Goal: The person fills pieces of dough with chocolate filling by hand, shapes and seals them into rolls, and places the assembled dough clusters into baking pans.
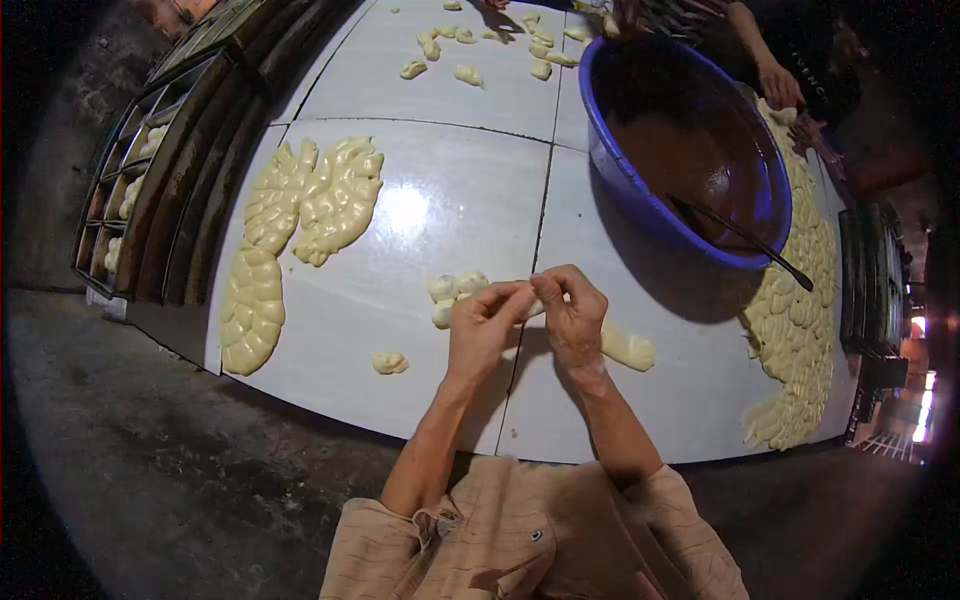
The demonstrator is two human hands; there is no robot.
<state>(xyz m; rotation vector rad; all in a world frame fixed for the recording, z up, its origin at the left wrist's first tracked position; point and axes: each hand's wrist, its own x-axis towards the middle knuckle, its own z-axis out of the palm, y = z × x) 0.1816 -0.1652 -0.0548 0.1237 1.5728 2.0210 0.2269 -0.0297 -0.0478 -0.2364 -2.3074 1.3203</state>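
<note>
My left hand and my right hand meet over the near middle of the white tiled table, fingers pinched together. Between them a small pale piece of dough shows, mostly covered by the fingers. Just beyond my left hand sits a cluster of rounded dough pieces, partly hidden by it. A thick strip of dough lies beside my right wrist. To the left of my left forearm is a small dough lump.
A blue tub of brown liquid holds a dark-handled utensil. Shaped dough pieces cover the table's left side; more dough spreads along the right. Loose pieces lie at the back. Another person's hand works far right. Stacked trays stand left.
</note>
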